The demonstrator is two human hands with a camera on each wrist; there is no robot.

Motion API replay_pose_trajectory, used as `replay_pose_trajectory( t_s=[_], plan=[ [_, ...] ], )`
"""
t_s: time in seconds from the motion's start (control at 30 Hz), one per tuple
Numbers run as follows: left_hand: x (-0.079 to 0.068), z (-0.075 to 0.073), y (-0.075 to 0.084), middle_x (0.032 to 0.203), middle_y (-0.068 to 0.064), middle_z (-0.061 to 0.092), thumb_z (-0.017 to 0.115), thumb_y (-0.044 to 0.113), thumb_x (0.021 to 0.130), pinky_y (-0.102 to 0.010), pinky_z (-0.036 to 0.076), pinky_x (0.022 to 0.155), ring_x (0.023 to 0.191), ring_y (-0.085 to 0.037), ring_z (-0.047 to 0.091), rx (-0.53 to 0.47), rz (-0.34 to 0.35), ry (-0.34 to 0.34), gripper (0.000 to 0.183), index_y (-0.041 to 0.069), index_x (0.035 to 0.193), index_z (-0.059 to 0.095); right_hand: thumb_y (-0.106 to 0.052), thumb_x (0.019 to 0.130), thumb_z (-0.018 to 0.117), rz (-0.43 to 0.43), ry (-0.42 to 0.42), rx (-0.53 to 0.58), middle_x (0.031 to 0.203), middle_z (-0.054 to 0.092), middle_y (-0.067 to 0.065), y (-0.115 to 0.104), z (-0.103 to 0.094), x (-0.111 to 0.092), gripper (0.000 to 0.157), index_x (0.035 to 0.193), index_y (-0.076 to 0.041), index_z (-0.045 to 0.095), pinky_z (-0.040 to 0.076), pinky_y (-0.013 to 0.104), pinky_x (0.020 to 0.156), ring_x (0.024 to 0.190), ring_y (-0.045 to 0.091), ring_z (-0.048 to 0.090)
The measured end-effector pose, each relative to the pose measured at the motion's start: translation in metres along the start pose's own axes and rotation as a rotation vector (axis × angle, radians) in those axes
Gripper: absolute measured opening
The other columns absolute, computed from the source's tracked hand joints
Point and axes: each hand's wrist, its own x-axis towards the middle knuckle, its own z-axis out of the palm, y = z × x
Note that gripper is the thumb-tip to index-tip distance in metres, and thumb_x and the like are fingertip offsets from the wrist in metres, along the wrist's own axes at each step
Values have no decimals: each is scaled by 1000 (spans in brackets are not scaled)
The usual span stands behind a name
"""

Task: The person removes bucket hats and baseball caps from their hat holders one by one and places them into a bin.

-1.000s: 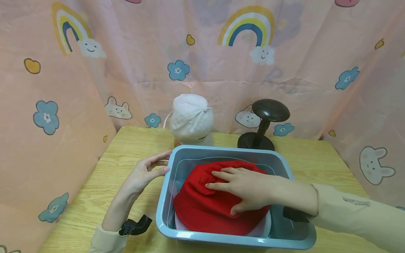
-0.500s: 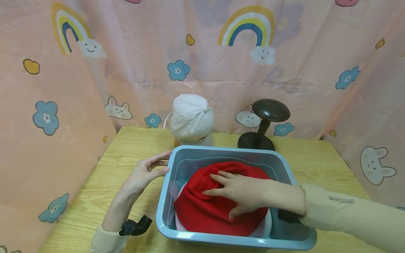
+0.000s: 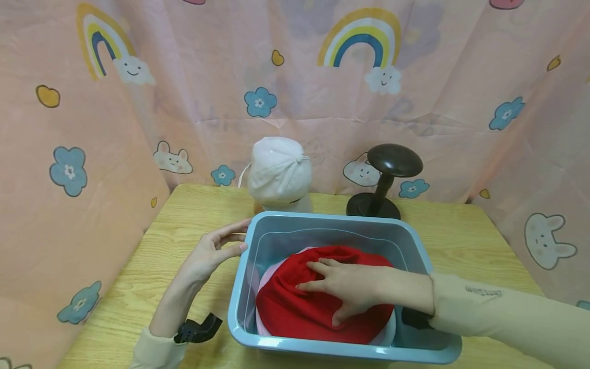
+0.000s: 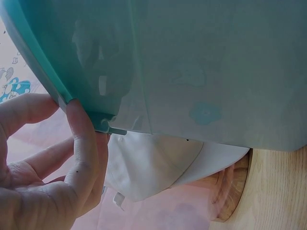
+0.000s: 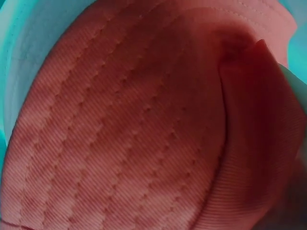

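A red cap (image 3: 318, 312) lies in the light blue plastic basin (image 3: 343, 350), on top of pale pink and white hats whose edges show beneath it. My right hand (image 3: 352, 287) rests on the cap's crown with fingers spread, pressing it down. Up close in the right wrist view is the cap's stitched brim (image 5: 110, 129), with the crown folded beside it; most of the hand is outside that view. At the basin's left side, my left hand (image 3: 209, 253) pinches the rim, with thumb and fingertips (image 4: 79, 112) on either side of it.
Behind the basin, a white cap (image 3: 278, 171) sits on a stand with a wooden base (image 4: 230, 191). A dark mushroom-shaped hat stand (image 3: 387, 179) is to its right. The wooden table (image 3: 184, 215) backs onto a pink patterned curtain (image 3: 207, 66).
The right hand has pressed the red cap lower into the basin and shifted slightly toward the person, so more of the pale hat shows behind it. The left hand stays on the rim.
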Motion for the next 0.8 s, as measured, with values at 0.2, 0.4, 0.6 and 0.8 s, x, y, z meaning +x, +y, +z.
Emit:
replay_pose_trajectory(
  t_s=[0.2, 0.4, 0.6, 0.8],
  plan=[
    [0, 0, 0, 135, -16, 54, 65, 17, 91, -28, 48, 93, 117, -21, 55, 4, 3, 0, 54, 9, 141, 48, -36, 70, 84, -18, 7, -52, 156, 31, 0, -1, 9, 7, 87, 144, -44, 38, 53, 44, 92, 144, 26, 26],
    [1, 0, -1, 135, -14, 54, 66, 18, 91, -32, 46, 95, 117, -19, 55, 10, -12, 7, 54, 11, 141, 48, -37, 69, 84, -43, 24, -110, 155, 33, 1, 0, 11, 10, 89, 145, -42, 37, 54, 43, 91, 142, 27, 29],
    [1, 0, -1, 136, -12, 54, 66, 20, 91, -33, 46, 96, 115, -15, 56, 11, -17, 6, 55, 13, 142, 48, -37, 70, 83, -64, 71, -123, 148, 41, 0, 0, 5, 4, 85, 143, -41, 40, 53, 43, 90, 136, 24, 36],
    [0, 0, -2, 136, -13, 54, 66, 19, 91, -34, 46, 96, 115, -16, 56, 8, -9, 2, 55, 12, 142, 48, -39, 75, 79, -85, 144, -96, 148, 44, 0, -1, -3, -7, 77, 143, -39, 42, 52, 45, 93, 133, 25, 42]
  ],
)
